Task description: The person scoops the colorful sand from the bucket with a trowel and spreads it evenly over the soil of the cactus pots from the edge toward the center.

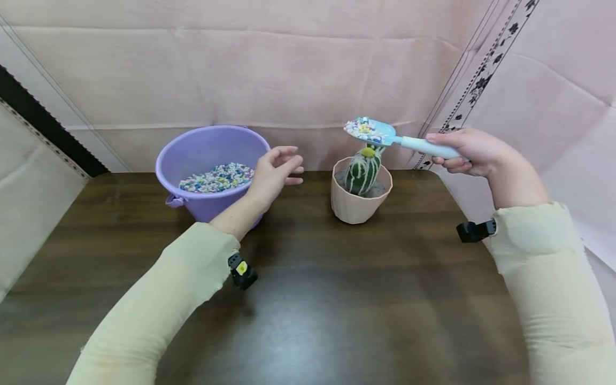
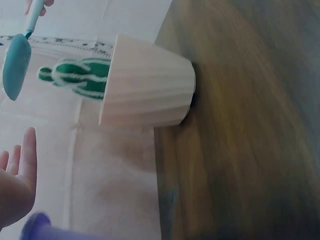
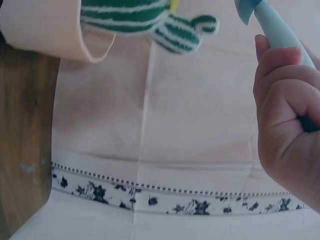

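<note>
My right hand (image 1: 464, 152) grips the handle of a light blue scoop (image 1: 380, 133) heaped with coloured pebbles, held level just above a green striped cactus (image 1: 363, 170) in a ribbed beige pot (image 1: 358, 206). The right wrist view shows my fingers (image 3: 280, 100) curled round the scoop handle (image 3: 277, 30), with the cactus (image 3: 145, 20) to its left. My left hand (image 1: 276, 171) hovers with relaxed fingers between the pot and a purple bucket (image 1: 212, 147) of coloured pebbles (image 1: 216, 177). The left wrist view shows the pot (image 2: 147, 87), the scoop's underside (image 2: 15, 65) and my left hand (image 2: 17, 185).
A dark wooden table (image 1: 308, 299) carries the bucket and pot near its far edge. Pink cloth (image 1: 269, 69) hangs behind and to the right, with a black floral border strip (image 1: 474, 85).
</note>
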Available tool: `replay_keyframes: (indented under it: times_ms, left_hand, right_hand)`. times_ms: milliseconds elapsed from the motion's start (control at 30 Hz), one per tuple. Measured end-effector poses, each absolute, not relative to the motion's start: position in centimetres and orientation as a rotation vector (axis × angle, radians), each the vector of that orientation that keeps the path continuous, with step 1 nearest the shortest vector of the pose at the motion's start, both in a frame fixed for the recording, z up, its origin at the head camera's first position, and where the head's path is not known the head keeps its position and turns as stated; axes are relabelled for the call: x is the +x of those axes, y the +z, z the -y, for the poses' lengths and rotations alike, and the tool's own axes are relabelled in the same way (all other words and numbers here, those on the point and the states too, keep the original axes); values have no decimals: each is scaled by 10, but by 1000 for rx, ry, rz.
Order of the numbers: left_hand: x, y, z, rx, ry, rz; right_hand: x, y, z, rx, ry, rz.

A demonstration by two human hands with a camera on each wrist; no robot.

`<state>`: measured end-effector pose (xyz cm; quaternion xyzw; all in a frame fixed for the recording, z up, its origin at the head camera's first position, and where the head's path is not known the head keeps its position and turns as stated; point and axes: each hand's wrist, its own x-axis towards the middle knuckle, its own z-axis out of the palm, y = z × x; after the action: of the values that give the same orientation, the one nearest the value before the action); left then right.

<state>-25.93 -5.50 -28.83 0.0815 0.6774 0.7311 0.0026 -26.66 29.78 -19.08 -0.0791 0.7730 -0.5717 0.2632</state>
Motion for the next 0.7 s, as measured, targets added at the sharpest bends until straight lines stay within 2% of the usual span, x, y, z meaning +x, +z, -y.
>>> replay_keyframes:
  times_ms: [200, 700]
  left_hand:
    - [-271, -299, 29, 262, 2278, -2078]
    - [-299, -334, -1, 2, 2221, -2067]
  right_hand:
    - [-258, -196, -323, -205, -1565, -2056]
    - [-248, -224, -371, -292, -1556, -1968]
